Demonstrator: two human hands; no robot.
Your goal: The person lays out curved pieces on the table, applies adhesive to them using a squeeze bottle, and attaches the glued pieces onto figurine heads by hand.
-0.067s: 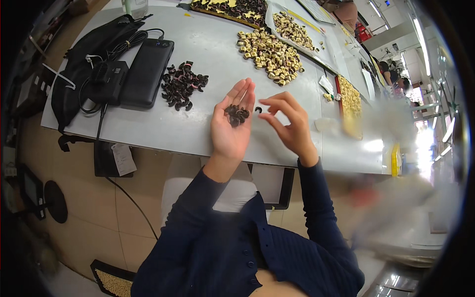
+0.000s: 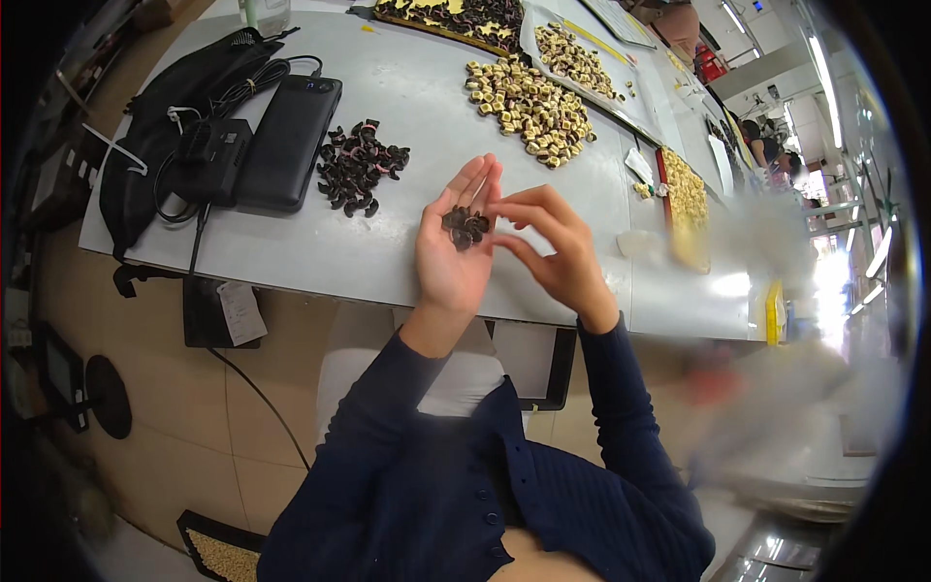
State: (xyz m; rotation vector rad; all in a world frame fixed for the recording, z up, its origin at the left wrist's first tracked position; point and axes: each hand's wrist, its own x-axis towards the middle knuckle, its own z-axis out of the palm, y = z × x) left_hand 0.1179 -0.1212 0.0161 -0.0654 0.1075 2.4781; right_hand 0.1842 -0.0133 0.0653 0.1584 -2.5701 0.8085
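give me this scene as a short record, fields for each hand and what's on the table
Left hand: palm up, cradling small dark curved pieces
Right hand: thumb and fingers apart, tips by the left hand; whether they hold a piece is unclear
Surface: grey table
Dark pile: between the black oblong device and left hand
Yellowish-and-dark pile: beyond the hands
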